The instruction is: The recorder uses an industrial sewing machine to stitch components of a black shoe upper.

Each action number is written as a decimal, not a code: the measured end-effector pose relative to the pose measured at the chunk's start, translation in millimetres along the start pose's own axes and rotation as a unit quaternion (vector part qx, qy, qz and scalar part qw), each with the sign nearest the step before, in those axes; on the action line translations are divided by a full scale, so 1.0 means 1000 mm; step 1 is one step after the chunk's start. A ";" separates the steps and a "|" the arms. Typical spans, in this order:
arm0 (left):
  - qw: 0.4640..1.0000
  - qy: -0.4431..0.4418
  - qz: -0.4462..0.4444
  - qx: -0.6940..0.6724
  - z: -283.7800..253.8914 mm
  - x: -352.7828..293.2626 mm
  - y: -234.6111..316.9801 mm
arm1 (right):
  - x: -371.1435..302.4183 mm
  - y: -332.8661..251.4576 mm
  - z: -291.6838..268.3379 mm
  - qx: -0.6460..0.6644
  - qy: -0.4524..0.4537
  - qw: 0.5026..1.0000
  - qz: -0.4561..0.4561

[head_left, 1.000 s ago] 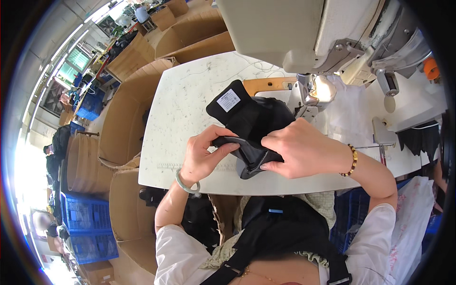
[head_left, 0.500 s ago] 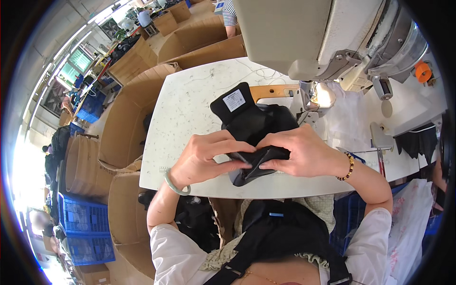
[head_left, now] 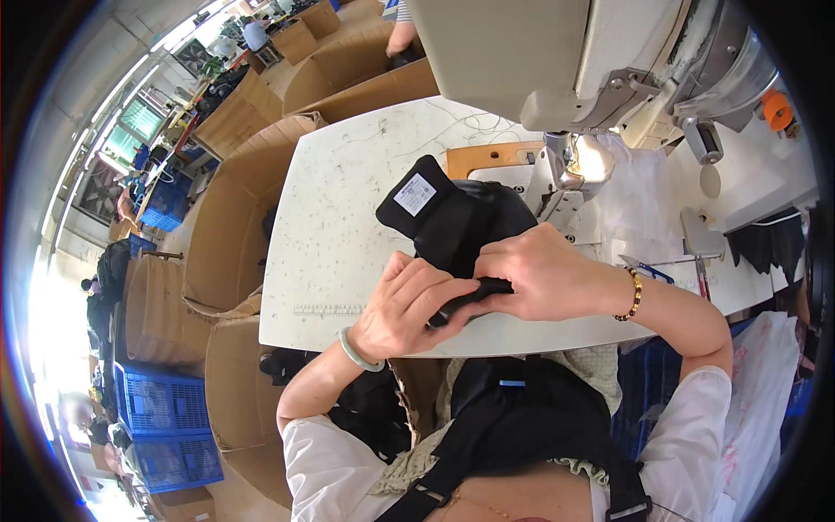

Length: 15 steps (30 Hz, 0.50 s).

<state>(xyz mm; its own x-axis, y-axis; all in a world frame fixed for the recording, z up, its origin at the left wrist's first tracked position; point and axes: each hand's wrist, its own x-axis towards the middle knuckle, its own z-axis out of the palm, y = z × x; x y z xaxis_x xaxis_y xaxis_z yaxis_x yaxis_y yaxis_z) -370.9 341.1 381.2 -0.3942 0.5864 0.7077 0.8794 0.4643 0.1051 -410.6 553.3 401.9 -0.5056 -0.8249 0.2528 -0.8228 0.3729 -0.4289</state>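
Note:
A black fabric pouch with a rounded flap lies over the near half of the white sewing table, and a white label shows on the flap. Fingers of my left hand are closed on the pouch's near edge, a green bangle on that wrist. Close beside it, my right hand pinches the same edge, which looks folded between the two hands. My fingers hide part of this edge. The sewing machine's needle area, lit by a lamp, stands just beyond the pouch to the right.
The machine head overhangs the far right. Small snips and a red-handled tool lie right of my right hand. Cardboard boxes line the table's left side, with blue crates farther left. Another person's arm reaches into a far box.
My hands have drawn closer together, and the pouch's near edge, spread apart before, is now folded between my fingers. The far person's arm has reached lower into the box.

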 end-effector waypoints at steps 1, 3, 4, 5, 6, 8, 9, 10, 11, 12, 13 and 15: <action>1.000 -0.008 -0.013 -0.005 0.001 -0.002 0.000 | -0.001 0.000 0.001 0.000 0.003 1.000 0.004; 0.995 0.015 -0.078 0.057 0.003 -0.006 0.001 | -0.002 0.002 0.002 -0.008 0.037 0.999 -0.001; 0.995 0.019 -0.085 0.057 0.003 -0.007 0.002 | -0.003 0.002 0.002 -0.008 0.033 0.999 0.000; 0.994 0.021 -0.088 0.056 0.003 -0.008 0.002 | -0.004 0.002 0.002 -0.019 0.022 1.000 -0.013; 0.996 0.006 -0.079 0.041 0.002 -0.008 0.002 | -0.005 0.002 0.002 -0.028 0.011 0.999 -0.027; 0.997 -0.009 -0.072 0.026 0.001 -0.007 0.002 | -0.005 -0.001 0.002 -0.023 0.003 0.999 -0.025; 0.996 -0.010 -0.088 -0.003 0.000 -0.005 0.001 | -0.005 -0.002 0.002 -0.019 -0.002 1.000 -0.023; 0.995 -0.010 -0.099 -0.030 0.000 -0.003 -0.001 | -0.005 -0.004 0.002 -0.018 -0.004 1.000 -0.022; 0.994 -0.011 -0.104 -0.033 -0.001 -0.001 -0.003 | -0.004 -0.005 0.001 -0.010 -0.007 1.000 -0.013; 0.991 -0.040 -0.104 -0.078 -0.004 0.001 -0.006 | -0.002 -0.007 -0.001 -0.007 -0.025 1.000 0.005; 0.985 -0.070 -0.101 -0.122 -0.006 0.003 -0.009 | -0.001 -0.007 -0.003 -0.003 -0.009 1.000 -0.005; 0.978 -0.093 -0.105 -0.152 -0.012 0.006 -0.017 | 0.004 -0.006 -0.007 0.011 -0.073 0.997 -0.025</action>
<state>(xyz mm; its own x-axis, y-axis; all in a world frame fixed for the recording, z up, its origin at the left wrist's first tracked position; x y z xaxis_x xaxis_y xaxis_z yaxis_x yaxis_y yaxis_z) -384.9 329.4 392.2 -0.5917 0.6228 0.5120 0.8013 0.3846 0.4582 -409.5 550.9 412.1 -0.4199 -0.8957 0.1465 -0.8394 0.3218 -0.4380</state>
